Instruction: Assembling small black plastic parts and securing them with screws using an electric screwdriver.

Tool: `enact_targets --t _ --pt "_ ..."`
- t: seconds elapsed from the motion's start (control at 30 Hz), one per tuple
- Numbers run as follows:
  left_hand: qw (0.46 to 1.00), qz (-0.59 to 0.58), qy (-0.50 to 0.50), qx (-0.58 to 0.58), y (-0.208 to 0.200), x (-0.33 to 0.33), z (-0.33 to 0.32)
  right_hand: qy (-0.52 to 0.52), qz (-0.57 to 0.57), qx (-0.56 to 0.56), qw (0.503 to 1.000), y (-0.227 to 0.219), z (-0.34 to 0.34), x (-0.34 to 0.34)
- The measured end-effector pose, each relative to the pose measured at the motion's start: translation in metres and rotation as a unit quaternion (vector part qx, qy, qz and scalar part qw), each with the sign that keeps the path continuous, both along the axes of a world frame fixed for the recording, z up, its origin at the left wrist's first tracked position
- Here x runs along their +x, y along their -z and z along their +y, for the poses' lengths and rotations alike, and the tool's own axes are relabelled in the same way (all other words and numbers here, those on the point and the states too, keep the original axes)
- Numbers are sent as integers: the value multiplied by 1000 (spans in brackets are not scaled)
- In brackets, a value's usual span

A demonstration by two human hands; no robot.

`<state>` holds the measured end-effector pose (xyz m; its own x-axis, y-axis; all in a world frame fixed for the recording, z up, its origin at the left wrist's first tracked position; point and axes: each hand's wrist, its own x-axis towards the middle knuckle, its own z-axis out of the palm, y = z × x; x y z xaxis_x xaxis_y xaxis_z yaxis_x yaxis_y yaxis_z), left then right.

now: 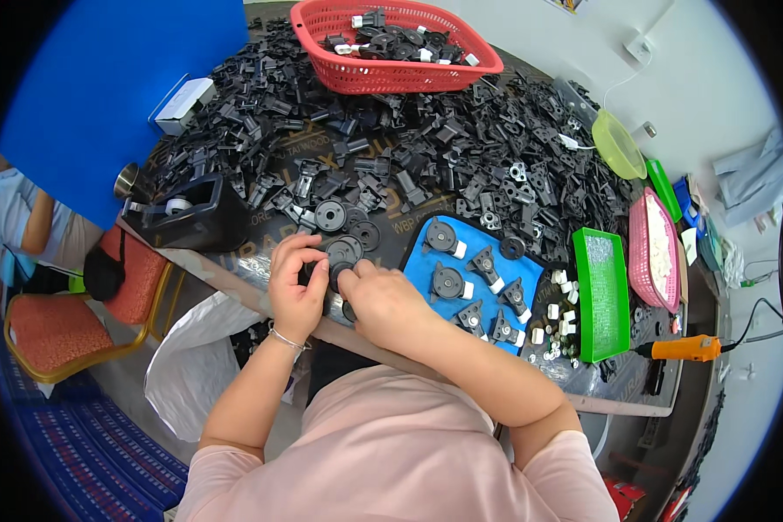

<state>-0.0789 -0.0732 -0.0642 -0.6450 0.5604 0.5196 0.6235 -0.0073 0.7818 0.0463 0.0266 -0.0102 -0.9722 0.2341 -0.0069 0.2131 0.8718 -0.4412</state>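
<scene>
At the table's near edge my left hand (294, 285) curves its fingers and thumb around the side of a small group of black plastic wheels (345, 249). My right hand (390, 306) has its fingers pressed together on a black wheel beside the left thumb; its fingertips are partly hidden. Just beyond my hands lie more loose black wheels, one of them a grooved wheel (330, 215). Right of my right hand, a blue mat (419, 271) carries several black bracket pieces with white ends, two topped by a wheel (449, 283).
Heaps of black plastic brackets (461, 139) cover the table's far part. A red basket (391, 80) of parts stands at the back. White caps (568, 313), a green tray (602, 296) and a pink basket (649, 261) lie right; a black tape dispenser (187, 213) stands left.
</scene>
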Motion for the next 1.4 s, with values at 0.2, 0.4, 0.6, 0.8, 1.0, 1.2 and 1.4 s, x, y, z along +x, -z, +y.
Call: enact_targets --t 0.2,0.4,0.6,0.8,1.0,1.2,1.4 --pt "1000 4 0 -2 -1 0 -1 38 105 184 977 -17 30 -6" --pt "1000 -5 0 10 1 -1 -1 -31 78 95 992 -6 47 -2" --pt "1000 -1 4 -1 -1 -1 0 108 1 69 992 -39 83 14" --pt "1000 -13 2 0 -2 0 0 37 -75 140 987 -25 70 15" --pt "1000 -15 11 1 1 1 0 60 -24 101 993 -37 81 25" --pt "999 -15 30 -22 3 -4 -3 238 10 8 971 -73 131 120" --pt "999 -21 36 -30 -1 -3 -1 260 -32 -15 965 -40 117 157"
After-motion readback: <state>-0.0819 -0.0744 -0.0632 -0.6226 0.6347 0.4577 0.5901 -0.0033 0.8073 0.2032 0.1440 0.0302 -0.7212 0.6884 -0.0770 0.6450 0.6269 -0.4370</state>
